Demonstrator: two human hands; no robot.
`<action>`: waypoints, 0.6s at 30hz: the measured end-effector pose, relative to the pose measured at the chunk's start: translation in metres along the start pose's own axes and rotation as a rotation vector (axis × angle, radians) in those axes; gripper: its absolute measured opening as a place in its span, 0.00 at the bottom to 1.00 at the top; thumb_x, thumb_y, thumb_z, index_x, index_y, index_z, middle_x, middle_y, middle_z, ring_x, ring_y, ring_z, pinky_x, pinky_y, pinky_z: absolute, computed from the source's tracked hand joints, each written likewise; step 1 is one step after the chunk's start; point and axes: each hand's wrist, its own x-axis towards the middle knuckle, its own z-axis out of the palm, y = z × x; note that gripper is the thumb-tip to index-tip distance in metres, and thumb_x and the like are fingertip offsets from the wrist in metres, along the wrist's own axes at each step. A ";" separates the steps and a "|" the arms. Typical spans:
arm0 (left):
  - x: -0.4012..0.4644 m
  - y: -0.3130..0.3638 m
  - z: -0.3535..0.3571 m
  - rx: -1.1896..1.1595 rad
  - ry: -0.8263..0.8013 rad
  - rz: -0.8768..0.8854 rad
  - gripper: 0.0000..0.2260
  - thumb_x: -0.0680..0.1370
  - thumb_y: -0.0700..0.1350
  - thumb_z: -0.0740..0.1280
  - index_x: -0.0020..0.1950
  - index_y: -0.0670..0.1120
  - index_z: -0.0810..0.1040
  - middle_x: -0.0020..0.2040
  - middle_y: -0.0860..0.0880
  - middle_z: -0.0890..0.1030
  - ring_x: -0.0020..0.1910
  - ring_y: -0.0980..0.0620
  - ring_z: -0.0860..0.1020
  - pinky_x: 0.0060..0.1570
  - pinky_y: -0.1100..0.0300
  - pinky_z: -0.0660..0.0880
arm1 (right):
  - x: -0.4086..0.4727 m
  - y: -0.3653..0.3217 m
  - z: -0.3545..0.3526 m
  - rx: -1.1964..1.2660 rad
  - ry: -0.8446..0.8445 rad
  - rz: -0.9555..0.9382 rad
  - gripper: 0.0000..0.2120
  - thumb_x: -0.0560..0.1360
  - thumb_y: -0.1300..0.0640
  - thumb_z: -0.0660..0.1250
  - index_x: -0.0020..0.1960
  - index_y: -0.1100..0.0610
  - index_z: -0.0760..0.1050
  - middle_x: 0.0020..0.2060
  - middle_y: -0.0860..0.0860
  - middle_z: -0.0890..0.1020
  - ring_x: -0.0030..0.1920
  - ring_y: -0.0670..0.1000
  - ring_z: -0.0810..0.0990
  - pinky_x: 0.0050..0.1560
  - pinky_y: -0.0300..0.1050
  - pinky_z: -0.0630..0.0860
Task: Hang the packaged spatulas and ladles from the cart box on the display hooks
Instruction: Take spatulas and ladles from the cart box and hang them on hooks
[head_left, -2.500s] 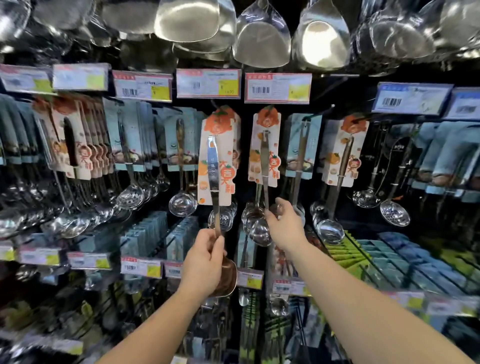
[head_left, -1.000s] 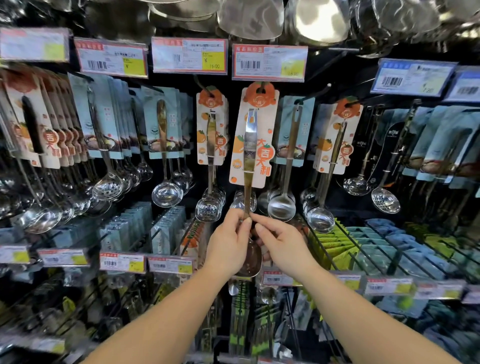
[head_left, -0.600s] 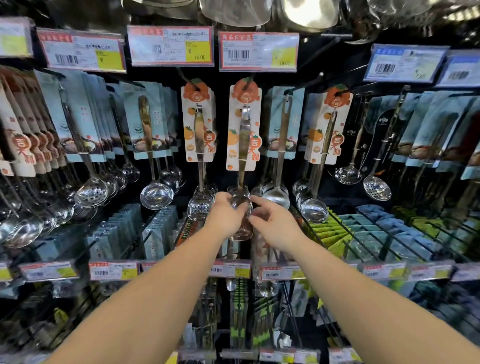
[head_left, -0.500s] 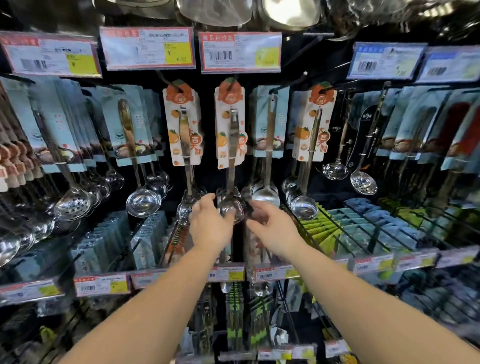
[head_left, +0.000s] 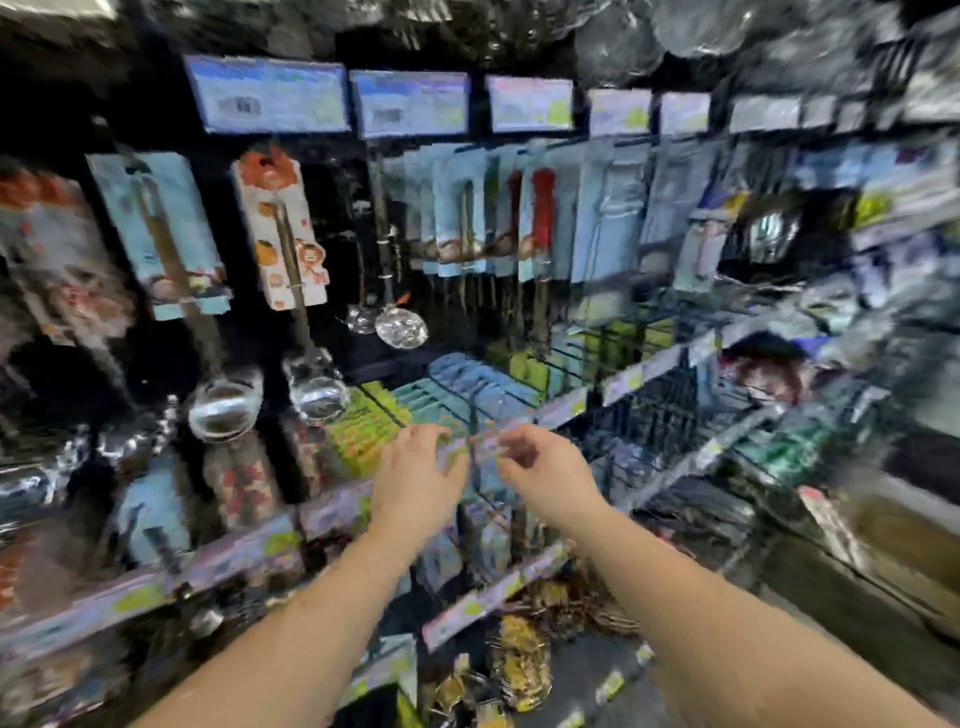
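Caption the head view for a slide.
Both hands, left and right, held empty before blurred hanging ladles.

Heavy motion blur and blocky smearing throughout; dim, dark backdrop

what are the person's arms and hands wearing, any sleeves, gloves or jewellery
Both forearms are bare up to the frame edge, with no sleeves in view. The left hand and right hand wear no gloves. No watch, bracelet or ring shows, though motion blur could hide a thin ring.
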 end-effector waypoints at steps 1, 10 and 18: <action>-0.001 0.028 0.021 0.003 -0.039 0.029 0.16 0.76 0.51 0.66 0.61 0.46 0.74 0.58 0.45 0.76 0.60 0.43 0.72 0.59 0.53 0.66 | -0.006 0.024 -0.027 -0.034 0.001 0.026 0.11 0.76 0.56 0.67 0.58 0.55 0.78 0.48 0.48 0.81 0.49 0.49 0.79 0.54 0.45 0.76; -0.035 0.275 0.215 -0.040 -0.437 0.289 0.17 0.77 0.56 0.63 0.63 0.50 0.74 0.60 0.47 0.76 0.62 0.45 0.72 0.59 0.53 0.69 | -0.078 0.218 -0.268 -0.248 0.157 0.357 0.11 0.74 0.54 0.68 0.56 0.54 0.78 0.47 0.47 0.83 0.45 0.46 0.78 0.44 0.37 0.71; -0.021 0.365 0.332 -0.049 -0.643 0.365 0.18 0.76 0.58 0.63 0.63 0.52 0.74 0.61 0.49 0.75 0.62 0.45 0.71 0.61 0.51 0.70 | -0.080 0.323 -0.350 -0.228 0.232 0.522 0.10 0.73 0.55 0.68 0.54 0.48 0.79 0.43 0.42 0.80 0.41 0.44 0.78 0.41 0.37 0.71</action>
